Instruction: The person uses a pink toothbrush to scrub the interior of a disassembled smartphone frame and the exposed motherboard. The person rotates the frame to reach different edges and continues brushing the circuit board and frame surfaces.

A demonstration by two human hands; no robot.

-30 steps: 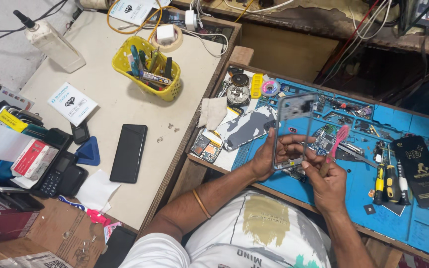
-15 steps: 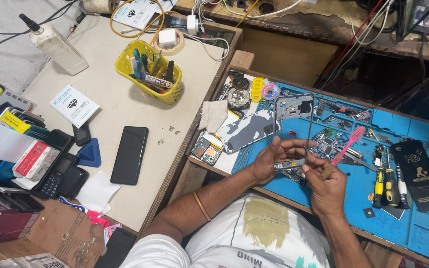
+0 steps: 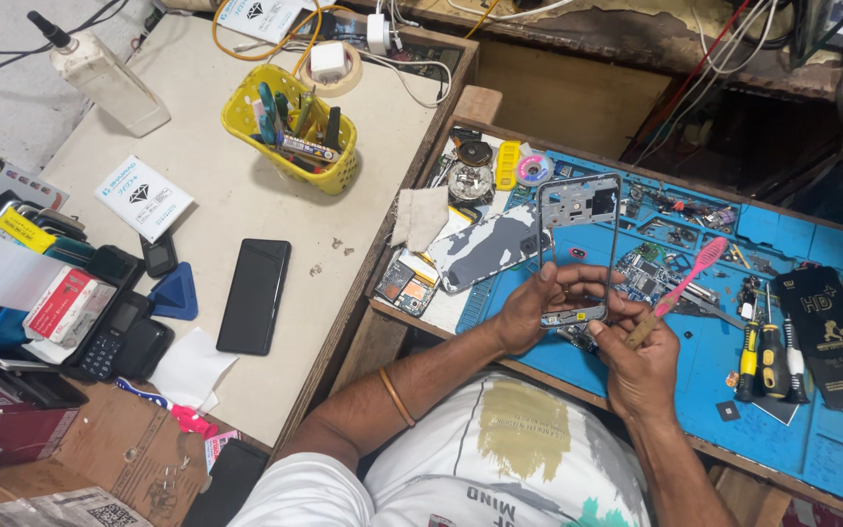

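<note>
The scene is evenly and brightly lit from overhead. Only soft, short shadows are cast on the pale tabletop. No strong glare is noted. Slight wide-angle bending is seen at the edges; focus is held sharp throughout.

Views: one only, worn on the person's head; nothing shared with another view.
Position: above the person's chest, over the near edge of the blue mat.
Direction: steeply down and forward, horizon tilted, bench edges running diagonally.
Nearness: close; left hand and right hand sit just below centre.
Reach: pale table on the left, dark shelf at top.
</note>
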